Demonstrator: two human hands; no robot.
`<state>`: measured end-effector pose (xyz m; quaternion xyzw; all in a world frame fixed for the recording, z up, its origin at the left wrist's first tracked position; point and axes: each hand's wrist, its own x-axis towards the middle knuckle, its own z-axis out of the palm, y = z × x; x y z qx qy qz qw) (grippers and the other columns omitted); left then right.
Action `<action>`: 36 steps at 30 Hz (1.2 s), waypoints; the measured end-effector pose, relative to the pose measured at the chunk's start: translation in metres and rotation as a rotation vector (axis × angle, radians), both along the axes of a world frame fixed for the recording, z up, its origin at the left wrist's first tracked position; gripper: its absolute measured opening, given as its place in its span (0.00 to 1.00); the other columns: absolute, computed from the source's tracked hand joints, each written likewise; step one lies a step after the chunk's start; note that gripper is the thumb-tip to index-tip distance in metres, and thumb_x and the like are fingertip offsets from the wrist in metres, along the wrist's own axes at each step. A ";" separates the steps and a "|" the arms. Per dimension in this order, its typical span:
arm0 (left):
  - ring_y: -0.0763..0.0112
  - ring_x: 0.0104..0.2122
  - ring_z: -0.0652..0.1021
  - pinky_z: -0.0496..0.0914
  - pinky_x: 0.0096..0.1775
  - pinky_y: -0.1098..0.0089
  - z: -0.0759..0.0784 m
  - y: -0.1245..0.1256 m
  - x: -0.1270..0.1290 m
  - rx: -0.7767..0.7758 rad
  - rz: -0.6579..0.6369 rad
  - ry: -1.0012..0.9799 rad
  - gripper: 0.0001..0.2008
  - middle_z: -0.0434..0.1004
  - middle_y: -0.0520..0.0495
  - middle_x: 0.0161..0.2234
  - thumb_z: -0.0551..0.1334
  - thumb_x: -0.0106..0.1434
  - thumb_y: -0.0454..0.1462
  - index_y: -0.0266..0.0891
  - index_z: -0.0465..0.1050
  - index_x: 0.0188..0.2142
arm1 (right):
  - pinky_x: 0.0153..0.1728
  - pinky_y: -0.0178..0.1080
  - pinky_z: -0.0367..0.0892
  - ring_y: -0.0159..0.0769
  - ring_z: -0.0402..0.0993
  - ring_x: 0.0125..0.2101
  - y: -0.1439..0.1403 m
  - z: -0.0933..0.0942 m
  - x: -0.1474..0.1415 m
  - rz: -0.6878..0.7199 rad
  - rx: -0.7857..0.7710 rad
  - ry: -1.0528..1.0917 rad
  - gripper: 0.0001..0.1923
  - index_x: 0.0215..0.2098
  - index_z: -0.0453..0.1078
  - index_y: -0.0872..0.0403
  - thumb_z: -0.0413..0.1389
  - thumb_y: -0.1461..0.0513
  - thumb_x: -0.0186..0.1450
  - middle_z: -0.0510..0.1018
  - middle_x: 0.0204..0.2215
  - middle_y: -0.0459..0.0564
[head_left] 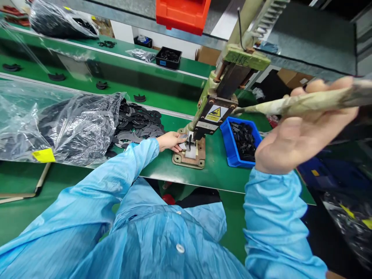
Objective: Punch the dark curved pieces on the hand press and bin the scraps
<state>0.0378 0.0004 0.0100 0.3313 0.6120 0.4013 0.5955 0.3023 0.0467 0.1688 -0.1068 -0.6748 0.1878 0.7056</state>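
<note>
My left hand (171, 141) is closed, its fingertips pinching the end of a small dark grey piece (183, 136) at the press base. Beside the fingertips a black curved part (190, 142) stands in the fixture on the base plate (188, 162); whether it joins the pinched piece I cannot tell. Above it is the green hand press (216, 99), its ram low and near the fixture. My right hand (293, 135) is raised at the right, fingers hooked over the press's tape-wrapped lever (308, 101), palm under it.
A blue bin (231, 153) of black parts stands right of the press. Flat dark curved pieces (139, 126) spill from a clear plastic bag (58, 131) at left. Behind runs a green conveyor belt (122, 87) with scattered pieces. A red bin (183, 15) hangs overhead.
</note>
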 end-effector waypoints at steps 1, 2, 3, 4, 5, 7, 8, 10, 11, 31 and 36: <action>0.73 0.22 0.81 0.77 0.27 0.76 0.004 -0.010 -0.002 0.032 -0.003 -0.010 0.17 0.81 0.48 0.26 0.75 0.66 0.44 0.37 0.71 0.34 | 0.67 0.47 0.68 0.40 0.71 0.67 0.001 -0.012 0.002 -0.023 -0.035 0.012 0.27 0.66 0.67 0.46 0.62 0.58 0.69 0.71 0.63 0.51; 0.73 0.22 0.81 0.77 0.27 0.75 0.009 -0.021 -0.003 0.065 -0.013 -0.020 0.18 0.80 0.48 0.26 0.75 0.66 0.45 0.37 0.70 0.33 | 0.62 0.44 0.72 0.36 0.76 0.60 0.000 -0.029 0.003 -0.062 -0.092 0.006 0.25 0.63 0.69 0.47 0.62 0.60 0.69 0.74 0.58 0.51; 0.73 0.22 0.81 0.78 0.27 0.75 0.015 -0.032 -0.004 0.100 -0.030 -0.034 0.19 0.80 0.48 0.25 0.75 0.66 0.46 0.37 0.69 0.33 | 0.57 0.41 0.74 0.32 0.79 0.53 -0.002 -0.050 0.003 -0.073 -0.145 -0.013 0.22 0.61 0.70 0.47 0.62 0.61 0.69 0.76 0.53 0.50; 0.72 0.23 0.81 0.78 0.28 0.74 0.021 -0.044 -0.004 0.135 -0.052 -0.051 0.20 0.80 0.48 0.25 0.75 0.65 0.47 0.38 0.69 0.33 | 0.52 0.38 0.76 0.29 0.80 0.46 -0.008 -0.074 0.001 -0.055 -0.185 -0.053 0.20 0.57 0.71 0.49 0.64 0.62 0.68 0.78 0.46 0.49; 0.72 0.23 0.81 0.78 0.28 0.73 0.026 -0.056 -0.003 0.170 -0.079 -0.068 0.21 0.81 0.48 0.25 0.75 0.65 0.48 0.38 0.69 0.33 | 0.48 0.38 0.78 0.29 0.80 0.41 -0.015 -0.097 -0.002 -0.018 -0.244 -0.123 0.17 0.54 0.73 0.50 0.64 0.63 0.67 0.79 0.42 0.48; 0.71 0.24 0.82 0.79 0.28 0.72 0.036 -0.075 0.002 0.231 -0.132 -0.095 0.23 0.82 0.46 0.26 0.75 0.64 0.51 0.38 0.69 0.34 | 0.42 0.39 0.80 0.32 0.82 0.38 -0.036 -0.139 -0.014 0.080 -0.349 -0.265 0.16 0.52 0.74 0.51 0.66 0.60 0.66 0.82 0.39 0.49; 0.70 0.24 0.82 0.79 0.28 0.71 0.040 -0.082 0.006 0.254 -0.152 -0.102 0.24 0.82 0.46 0.27 0.75 0.63 0.53 0.38 0.69 0.34 | 0.41 0.40 0.81 0.34 0.83 0.38 -0.047 -0.154 -0.020 0.118 -0.393 -0.318 0.17 0.52 0.74 0.51 0.66 0.58 0.66 0.83 0.40 0.50; 0.70 0.24 0.82 0.79 0.28 0.71 0.045 -0.093 0.015 0.286 -0.163 -0.104 0.24 0.82 0.47 0.27 0.75 0.62 0.54 0.37 0.69 0.35 | 0.39 0.41 0.81 0.36 0.83 0.38 -0.066 -0.175 -0.033 0.176 -0.461 -0.393 0.16 0.50 0.75 0.50 0.66 0.54 0.66 0.84 0.40 0.51; 0.70 0.24 0.82 0.79 0.27 0.71 0.046 -0.096 0.020 0.295 -0.161 -0.104 0.24 0.82 0.47 0.28 0.75 0.62 0.54 0.37 0.70 0.35 | 0.38 0.41 0.81 0.36 0.83 0.37 -0.073 -0.180 -0.037 0.189 -0.486 -0.409 0.15 0.48 0.75 0.50 0.66 0.53 0.66 0.84 0.38 0.50; 0.72 0.28 0.75 0.70 0.30 0.72 0.050 -0.102 0.029 0.467 -0.038 0.319 0.18 0.75 0.50 0.31 0.72 0.66 0.50 0.40 0.73 0.38 | 0.45 0.45 0.75 0.38 0.79 0.42 -0.089 -0.172 -0.014 0.052 -0.296 -0.635 0.07 0.46 0.74 0.47 0.60 0.60 0.70 0.82 0.41 0.50; 0.71 0.28 0.70 0.63 0.32 0.69 0.059 -0.110 0.035 0.647 -0.161 0.593 0.18 0.70 0.50 0.29 0.67 0.69 0.47 0.40 0.71 0.27 | 0.45 0.45 0.75 0.38 0.79 0.42 -0.087 -0.170 -0.013 0.060 -0.208 -0.677 0.09 0.47 0.75 0.47 0.59 0.62 0.69 0.82 0.41 0.50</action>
